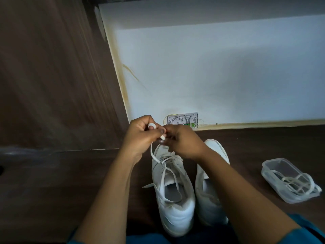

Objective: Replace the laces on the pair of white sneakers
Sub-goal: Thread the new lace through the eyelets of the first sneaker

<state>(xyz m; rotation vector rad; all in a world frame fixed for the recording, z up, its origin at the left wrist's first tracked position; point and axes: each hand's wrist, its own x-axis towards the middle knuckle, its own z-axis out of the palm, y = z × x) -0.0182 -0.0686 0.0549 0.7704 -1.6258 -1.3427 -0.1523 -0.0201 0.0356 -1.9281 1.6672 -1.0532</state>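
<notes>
- The left hand (140, 132) is curled closed, pinching a loop of white lace (154, 156) between thumb and fingers, raised above the toe of the left sneaker (173, 196)
- The right hand (182, 142) is closed too, fingertips meeting the left hand and gripping the same lace where the two hands touch
- From the hands, the lace runs down to the front eyelets of the left sneaker; more of it crosses loosely over the tongue, and one end trails out on the sneaker's left side onto the floor (52, 191)
- The right sneaker (210, 196) stands just beside the left one, toes pointing away from the person; the right forearm crosses over it and hides most of its top
- Both white sneakers sit on a dark wood-pattern floor, close to the person's teal-clad legs (309, 233)
- A clear plastic container (274, 170) lies on the floor well to the right of the sneakers, with no lid on it; white laces (297, 184) are coiled loosely inside
- Behind the hands, a small white wall box (182, 118) with thin wires sits at the base of a pale wall (211, 67)
- A dark wooden panel (52, 67) rises on the left
</notes>
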